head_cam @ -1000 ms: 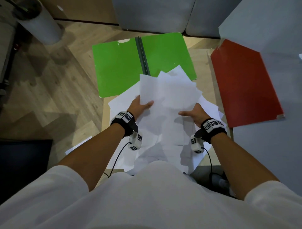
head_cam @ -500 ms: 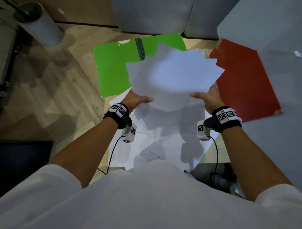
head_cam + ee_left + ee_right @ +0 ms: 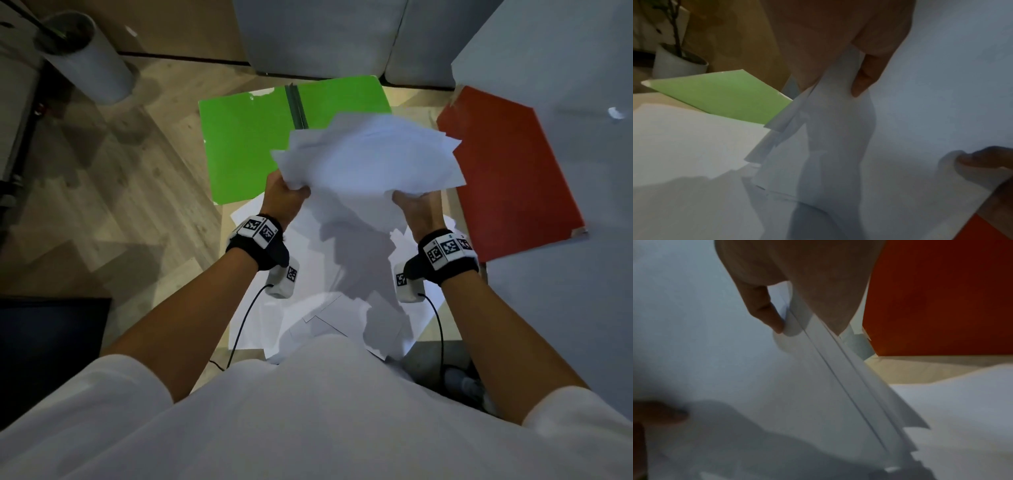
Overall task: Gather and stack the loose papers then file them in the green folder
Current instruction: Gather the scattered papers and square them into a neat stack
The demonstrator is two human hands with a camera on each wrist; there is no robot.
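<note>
Paper fills the head view: an uneven bundle of white sheets point(image 3: 370, 157) is held up above the tabletop point(image 3: 435, 329), its edges fanned out of line. It hangs over the near right part of the green folder point(image 3: 246, 147), which lies open and flat with its dark spine point(image 3: 296, 106) showing. The left hand point(image 3: 284, 198) grips the bundle's near left corner, thumb on top and fingers curled under. The right hand point(image 3: 416, 207) grips the near right corner the same way. More loose sheets point(image 3: 335, 274) lie spread on the tabletop on the near side of the green folder, under the wrists. A red folder point(image 3: 513, 178) lies to the right of the green folder, apart from it, and the bundle's right edge reaches over its left border. A pale plant pot point(image 3: 85, 58) stands on the floor, left of and beyond the green folder.

Left wrist view: the thumb point(image 3: 869, 68) presses on the top sheet while the palm closes over the bundle's edge, so this hand pinches the papers. A corner of the green folder point(image 3: 721, 95) shows beside it, and sheets lie below.

Right wrist view: the thumb point(image 3: 764, 308) curls onto the top sheet and the fingers clamp the stacked edges point(image 3: 849, 378) from behind. The red folder point(image 3: 941, 296) lies beyond the hand.
</note>
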